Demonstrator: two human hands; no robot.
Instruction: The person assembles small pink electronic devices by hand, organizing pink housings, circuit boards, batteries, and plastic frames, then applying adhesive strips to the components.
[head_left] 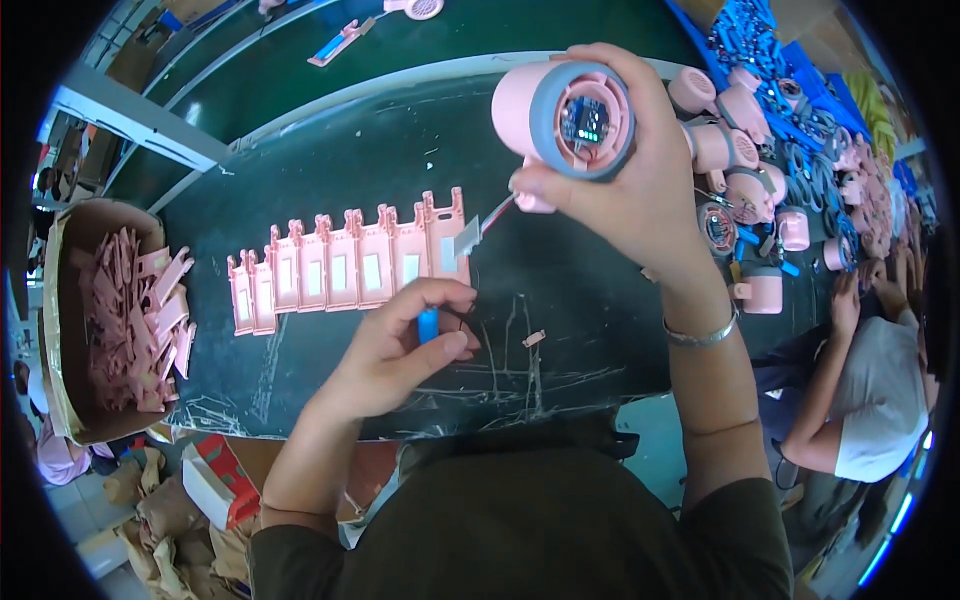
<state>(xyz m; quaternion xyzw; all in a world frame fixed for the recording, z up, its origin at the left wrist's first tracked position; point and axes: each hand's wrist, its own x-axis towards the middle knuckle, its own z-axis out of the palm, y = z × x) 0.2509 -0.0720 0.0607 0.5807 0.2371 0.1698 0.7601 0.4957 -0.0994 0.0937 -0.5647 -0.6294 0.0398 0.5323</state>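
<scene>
Right hand (640, 190): fingers curled tight round pink fan housing (562, 118), raised above dark table (330, 170); open round end with grey ring faces camera, long axis toward lens. Red and white wires hang from it.
Left hand (400, 345): fingertips pinched on small blue part (428, 325), upright.
Pink flat panels (350, 265): nine, overlapped row.
Cardboard box (60, 300): more panels, uncounted.

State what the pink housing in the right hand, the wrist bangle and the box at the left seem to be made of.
Pink housing: probably moulded plastic, smooth and matte with an even colour. Bangle: likely metal, silvery with a bright glint. Box: looks like brown cardboard, dull, with soft bent walls.
</scene>
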